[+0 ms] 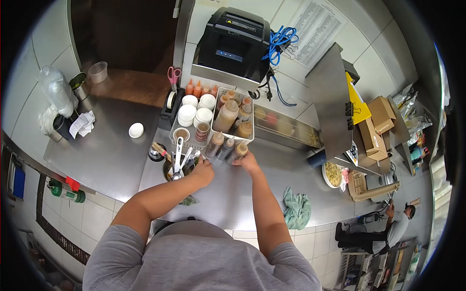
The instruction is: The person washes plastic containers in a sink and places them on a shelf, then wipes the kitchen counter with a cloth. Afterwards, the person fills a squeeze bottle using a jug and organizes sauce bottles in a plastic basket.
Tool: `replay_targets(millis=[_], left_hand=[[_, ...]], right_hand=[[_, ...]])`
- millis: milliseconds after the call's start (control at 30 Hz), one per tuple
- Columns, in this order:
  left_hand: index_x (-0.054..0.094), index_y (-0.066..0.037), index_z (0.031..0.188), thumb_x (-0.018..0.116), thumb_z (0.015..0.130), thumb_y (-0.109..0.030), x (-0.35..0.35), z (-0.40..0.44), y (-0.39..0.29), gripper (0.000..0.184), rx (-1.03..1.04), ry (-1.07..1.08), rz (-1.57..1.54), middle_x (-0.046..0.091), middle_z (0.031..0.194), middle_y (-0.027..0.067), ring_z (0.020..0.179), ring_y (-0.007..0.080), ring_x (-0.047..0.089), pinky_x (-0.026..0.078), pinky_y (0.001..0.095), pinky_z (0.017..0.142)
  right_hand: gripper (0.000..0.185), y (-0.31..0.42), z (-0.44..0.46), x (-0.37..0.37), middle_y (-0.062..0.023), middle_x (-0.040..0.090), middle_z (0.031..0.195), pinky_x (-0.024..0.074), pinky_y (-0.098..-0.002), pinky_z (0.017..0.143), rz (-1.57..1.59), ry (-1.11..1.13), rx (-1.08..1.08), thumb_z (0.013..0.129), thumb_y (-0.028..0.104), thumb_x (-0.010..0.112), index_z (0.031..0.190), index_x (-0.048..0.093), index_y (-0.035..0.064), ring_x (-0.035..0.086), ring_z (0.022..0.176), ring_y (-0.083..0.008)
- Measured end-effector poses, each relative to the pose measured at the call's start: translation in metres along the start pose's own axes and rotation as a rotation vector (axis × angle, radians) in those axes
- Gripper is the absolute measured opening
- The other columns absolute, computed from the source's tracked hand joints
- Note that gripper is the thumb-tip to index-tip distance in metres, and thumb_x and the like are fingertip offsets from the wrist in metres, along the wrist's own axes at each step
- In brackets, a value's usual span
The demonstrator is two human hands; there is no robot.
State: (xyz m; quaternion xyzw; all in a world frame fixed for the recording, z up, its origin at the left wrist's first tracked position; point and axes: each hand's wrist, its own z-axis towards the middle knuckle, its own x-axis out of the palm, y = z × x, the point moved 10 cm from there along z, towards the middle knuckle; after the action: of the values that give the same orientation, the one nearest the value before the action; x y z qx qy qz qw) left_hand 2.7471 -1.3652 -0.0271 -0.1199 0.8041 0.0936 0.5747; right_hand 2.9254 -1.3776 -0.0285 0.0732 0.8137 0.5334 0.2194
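Observation:
My right hand (247,163) grips the lower part of a squeeze bottle (238,152) with tan sauce in it. Two more squeeze bottles, a brownish one (214,144) and a dark grey one (226,148), stand just left of it on the steel counter. My left hand (203,172) is curled beside a metal container (167,170) full of utensils, close to the brownish bottle's base; whatever its fingers hold is hidden. A white measuring spoon (179,150) sticks up from that container. Behind the bottles is a white bin (250,137) of larger sauce bottles.
Stacked white cups (186,115) fill a tray at the back, near orange-tipped bottles (197,90). A black printer (232,46) is mounted above. On the counter lie a green cloth (296,208) and a small white bowl (136,130). Another person (388,233) stands at far right.

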Motion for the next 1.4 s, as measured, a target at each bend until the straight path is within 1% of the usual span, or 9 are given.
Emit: replay_targets(millis=[67,133,167,233,467,700,900,1000,1400], left_hand=[[0.057,0.006,0.125,0.060,0.082,-0.009,-0.010,-0.003,0.010,0.045,-0.024,-0.005,-0.016,0.055,0.129,0.0196,0.126,0.0372,0.046,0.029,0.0571,0.110],[0.047,0.006,0.128,0.071,0.076,-0.012,-0.041,-0.011,0.056,0.060,-0.305,-0.325,-0.811,0.053,0.130,0.0218,0.124,0.0377,0.047,0.037,0.0480,0.107],[0.047,0.006,0.128,0.071,0.076,-0.012,-0.049,-0.004,0.062,0.060,-0.311,-0.321,-0.807,0.053,0.130,0.0218,0.124,0.0377,0.047,0.037,0.0480,0.107],[0.041,0.004,0.129,0.083,0.068,-0.021,-0.069,-0.012,0.092,0.078,-0.411,-0.774,-1.178,0.051,0.127,0.0237,0.120,0.0375,0.050,0.043,0.0405,0.102],[0.046,0.006,0.126,0.086,0.066,-0.043,-0.054,0.008,0.088,0.087,-0.430,-0.773,-1.355,0.053,0.123,0.0220,0.114,0.0333,0.054,0.044,0.0391,0.099],[0.037,0.006,0.137,0.086,0.071,-0.031,-0.077,-0.022,0.069,0.090,-0.369,-0.660,-1.470,0.050,0.131,0.0194,0.119,0.0239,0.053,0.045,0.0320,0.098],[0.041,-0.007,0.140,0.079,0.074,-0.020,-0.162,-0.085,0.020,0.078,-0.170,-1.111,-0.773,0.036,0.145,0.0222,0.139,0.0369,0.031,0.025,0.0491,0.115],[0.057,-0.008,0.124,0.074,0.078,-0.024,-0.154,-0.039,-0.048,0.051,0.030,-0.633,-0.270,0.035,0.145,0.0216,0.138,0.0407,0.029,0.026,0.0551,0.113],[0.062,0.002,0.110,0.071,0.078,-0.020,-0.112,-0.050,-0.037,0.040,-0.123,-0.472,-0.257,0.038,0.141,0.0218,0.132,0.0449,0.035,0.034,0.0463,0.111]], right_hand=[[0.080,0.003,-0.001,0.004,-0.0050,0.062,0.116,0.0470,-0.0329,0.093,-0.020,0.115,-0.002,0.057,-0.004,0.080,0.131,0.051,0.0044,0.059,0.105,-0.0212],[0.092,0.017,-0.002,0.012,-0.0062,0.061,0.120,0.0473,-0.0317,0.092,-0.042,0.231,-0.011,0.055,-0.005,0.080,0.140,0.045,0.0046,0.059,0.105,-0.0210],[0.100,0.023,-0.003,0.021,-0.0067,0.059,0.123,0.0465,-0.0325,0.094,-0.094,0.298,-0.038,0.054,-0.005,0.079,0.145,0.038,0.0054,0.057,0.110,-0.0218],[0.108,0.017,-0.008,0.034,-0.0072,0.056,0.126,0.0456,-0.0333,0.096,-0.136,0.376,-0.049,0.053,-0.005,0.079,0.149,0.030,0.0061,0.054,0.115,-0.0226],[0.116,0.004,-0.025,0.053,-0.0079,0.054,0.128,0.0432,-0.0337,0.101,0.007,0.413,-0.070,0.052,-0.003,0.079,0.151,0.020,0.0068,0.051,0.120,-0.0239],[0.112,0.008,-0.061,0.062,-0.0115,0.052,0.133,0.0463,-0.0361,0.098,0.009,0.435,-0.087,0.058,-0.003,0.078,0.153,0.018,0.0081,0.056,0.115,-0.0271],[0.087,0.086,-0.041,0.003,-0.0206,0.064,0.117,0.0524,-0.0410,0.080,-0.302,0.166,-0.281,0.075,0.005,0.071,0.150,0.027,0.0085,0.066,0.097,-0.0345],[0.056,0.092,-0.019,0.008,-0.0279,0.065,0.099,0.0497,-0.0517,0.076,-0.620,-0.051,-0.366,0.090,0.027,0.061,0.137,0.040,0.0067,0.063,0.092,-0.0453],[0.039,0.088,-0.023,-0.003,-0.0246,0.067,0.098,0.0488,-0.0496,0.079,-0.609,-0.042,-0.426,0.097,0.038,0.053,0.118,0.051,0.0054,0.063,0.093,-0.0434]])
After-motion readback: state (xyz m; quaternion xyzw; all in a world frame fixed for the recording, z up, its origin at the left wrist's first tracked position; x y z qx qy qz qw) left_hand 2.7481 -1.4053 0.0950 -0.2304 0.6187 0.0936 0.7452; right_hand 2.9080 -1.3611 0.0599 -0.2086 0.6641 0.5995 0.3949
